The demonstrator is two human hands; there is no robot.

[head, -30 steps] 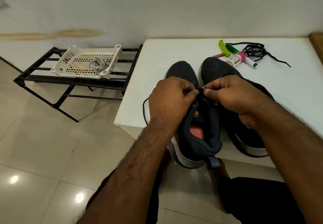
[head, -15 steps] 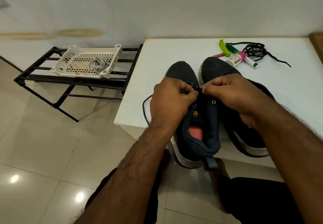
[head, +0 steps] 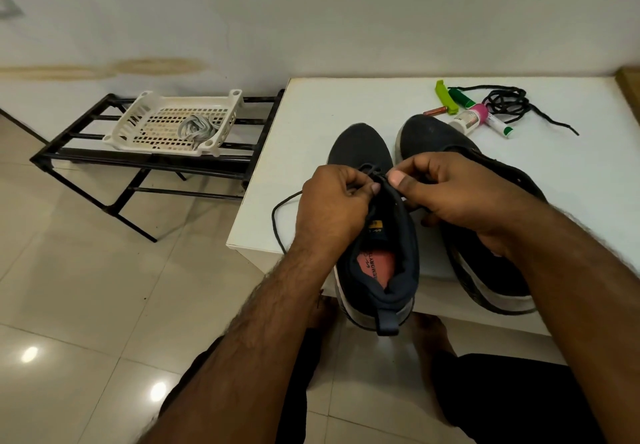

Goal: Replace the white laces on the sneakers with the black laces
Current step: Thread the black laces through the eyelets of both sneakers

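Both hands meet over the tongue of the left sneaker. The left hand has its fingers curled in, pinching the black lace at the top of the shoe's throat. The right hand faces it, thumb and fingers pinched on the same lace just beside the left thumb; the two thumbs are near each other, and whether they touch cannot be told. A loose run of the lace curves out from under the left hand, over the table edge. The sneaker's heel hangs past the near edge of the table, its red insole showing below the hands. The right sneaker lies under the right wrist, toe pointing away.

Beyond the right hand, a second lace lies coiled on the table, with a green clip, a green-capped tube and a pink-capped bottle just beside it. Far out past the left hand, a basket on a black rack holds the white laces.
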